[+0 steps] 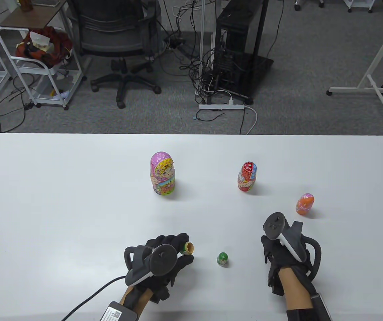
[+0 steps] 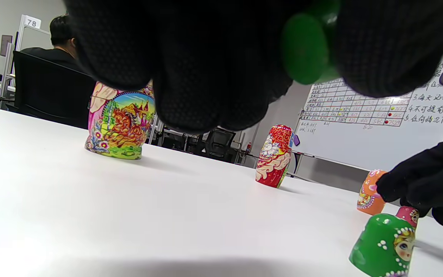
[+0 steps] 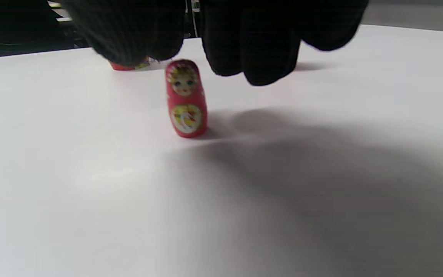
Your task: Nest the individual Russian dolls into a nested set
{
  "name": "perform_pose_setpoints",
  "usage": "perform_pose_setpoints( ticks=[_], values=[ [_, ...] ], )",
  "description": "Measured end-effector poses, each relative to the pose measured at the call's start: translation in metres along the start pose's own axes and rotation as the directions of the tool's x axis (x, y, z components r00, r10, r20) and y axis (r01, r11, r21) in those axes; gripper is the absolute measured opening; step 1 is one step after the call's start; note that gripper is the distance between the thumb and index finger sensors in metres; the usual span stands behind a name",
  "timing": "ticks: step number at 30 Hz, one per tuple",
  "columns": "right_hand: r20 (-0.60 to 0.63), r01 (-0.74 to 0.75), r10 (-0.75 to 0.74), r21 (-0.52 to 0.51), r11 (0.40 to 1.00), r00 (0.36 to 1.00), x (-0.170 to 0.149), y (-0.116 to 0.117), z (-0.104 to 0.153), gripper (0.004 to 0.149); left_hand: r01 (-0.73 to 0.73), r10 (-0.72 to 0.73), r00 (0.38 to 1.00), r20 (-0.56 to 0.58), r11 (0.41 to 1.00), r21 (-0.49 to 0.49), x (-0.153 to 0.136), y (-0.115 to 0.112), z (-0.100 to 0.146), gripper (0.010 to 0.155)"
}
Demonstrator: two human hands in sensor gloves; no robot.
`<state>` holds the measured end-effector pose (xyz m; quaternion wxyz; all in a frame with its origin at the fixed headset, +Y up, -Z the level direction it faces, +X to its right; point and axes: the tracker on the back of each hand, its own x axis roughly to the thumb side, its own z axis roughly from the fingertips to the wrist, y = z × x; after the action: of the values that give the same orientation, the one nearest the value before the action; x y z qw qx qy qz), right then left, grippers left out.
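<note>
My left hand (image 1: 185, 254) grips the green doll's bottom half (image 1: 188, 247) above the table, its wooden opening facing right; in the left wrist view this half (image 2: 306, 50) shows between the gloved fingers (image 2: 206, 57). The green top half (image 1: 222, 259) stands on the table between my hands, also seen low in the left wrist view (image 2: 385, 246). My right hand (image 1: 273, 247) hovers with loosely bent fingers (image 3: 263, 46) over a tiny red doll (image 3: 186, 98), which stands upright and free. A large pink doll (image 1: 163, 174), a red doll (image 1: 247, 176) and an orange doll (image 1: 304, 204) stand farther back.
The white table (image 1: 61, 200) spreads wide to the left and right of the dolls. Its near edge lies just behind my wrists. Beyond the far edge are an office chair (image 1: 121, 43), a computer tower (image 1: 234, 43) and cables on the floor.
</note>
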<state>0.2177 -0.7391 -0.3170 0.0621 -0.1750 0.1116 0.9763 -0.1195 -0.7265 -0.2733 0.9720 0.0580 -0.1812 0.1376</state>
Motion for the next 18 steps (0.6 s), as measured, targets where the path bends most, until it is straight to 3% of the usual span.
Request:
perform_pose_setpoints(
  ticks=[5,11,15,18],
  values=[
    [0.009,0.018,-0.018,-0.006,1.0,1.0,-0.002,0.006,-0.004,0.042,0.005,-0.005,1.0,0.004,1.0,-0.008,0.001,0.0,0.0,0.071],
    [0.007,0.01,-0.009,-0.051,0.999,1.0,0.0,0.008,-0.005,0.045,0.011,-0.011,1.0,0.005,1.0,-0.01,0.001,0.0,0.0,0.07],
    [0.014,-0.043,0.046,-0.166,0.985,0.999,0.005,0.004,0.001,0.045,0.011,-0.011,1.0,0.004,1.0,-0.014,0.002,0.0,0.0,0.07],
    [0.092,0.039,-0.015,-0.259,0.965,0.996,0.014,-0.006,0.012,0.045,0.009,-0.009,1.0,0.004,1.0,-0.013,0.002,0.0,0.0,0.07]
  ],
)
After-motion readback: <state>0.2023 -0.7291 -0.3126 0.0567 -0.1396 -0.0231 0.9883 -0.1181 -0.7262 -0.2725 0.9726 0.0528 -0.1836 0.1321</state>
